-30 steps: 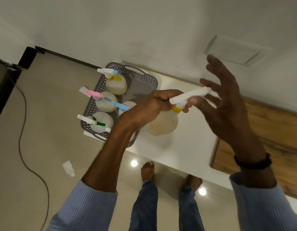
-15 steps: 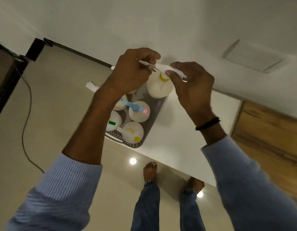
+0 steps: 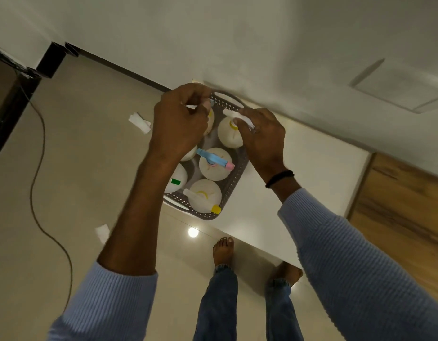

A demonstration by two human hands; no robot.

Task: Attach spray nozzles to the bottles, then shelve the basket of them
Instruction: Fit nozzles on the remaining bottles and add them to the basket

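Fingers [image 3: 240, 124] of right hand [image 3: 262, 136] pinch bottle's [image 3: 229, 135] white nozzle [image 3: 231, 113].

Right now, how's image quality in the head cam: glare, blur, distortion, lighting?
Head view: dim, warm indoor light; two bright lamp reflections glare on the glossy beige floor tiles, one beside the bare foot. The left hand and right hand are slightly motion-smeared over the grey perforated plastic basket. Wide-angle distortion bends the black skirting line; sleeves balloon at the frame edges.
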